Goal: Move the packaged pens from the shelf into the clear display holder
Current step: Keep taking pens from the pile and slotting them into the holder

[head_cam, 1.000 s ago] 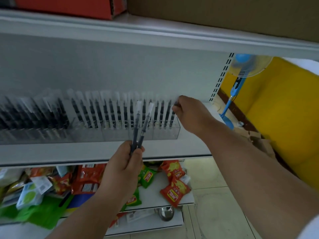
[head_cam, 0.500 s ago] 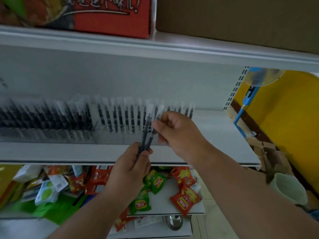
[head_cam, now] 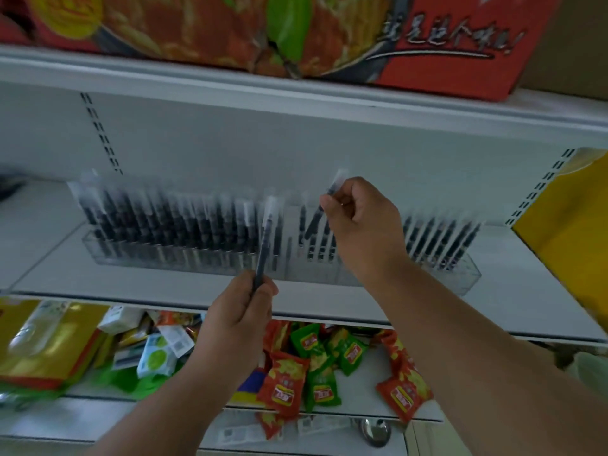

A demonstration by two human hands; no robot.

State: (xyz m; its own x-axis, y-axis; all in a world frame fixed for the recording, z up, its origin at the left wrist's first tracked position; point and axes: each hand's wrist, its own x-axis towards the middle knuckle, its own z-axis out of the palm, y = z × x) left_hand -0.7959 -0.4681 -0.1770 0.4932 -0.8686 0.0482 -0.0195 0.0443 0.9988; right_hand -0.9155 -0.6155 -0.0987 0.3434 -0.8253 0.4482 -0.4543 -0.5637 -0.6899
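A long clear display holder [head_cam: 467,274] stands on the white shelf [head_cam: 513,291], filled with several upright packaged pens [head_cam: 171,222], with a gap near its middle. My left hand [head_cam: 240,314] grips one packaged pen [head_cam: 265,245] by its lower end, upright in front of the holder. My right hand [head_cam: 362,225] pinches another packaged pen [head_cam: 320,212] near its top, tilted over the gap in the holder.
A red printed carton [head_cam: 296,31] sits on the shelf above. Below, a lower shelf holds red and green snack packets [head_cam: 316,366] and other packaged goods [head_cam: 56,343]. A yellow surface [head_cam: 572,232] is at the right.
My right hand took one of the two pens from my left hand and lifted it up toward the holder. The view shifted left and up.
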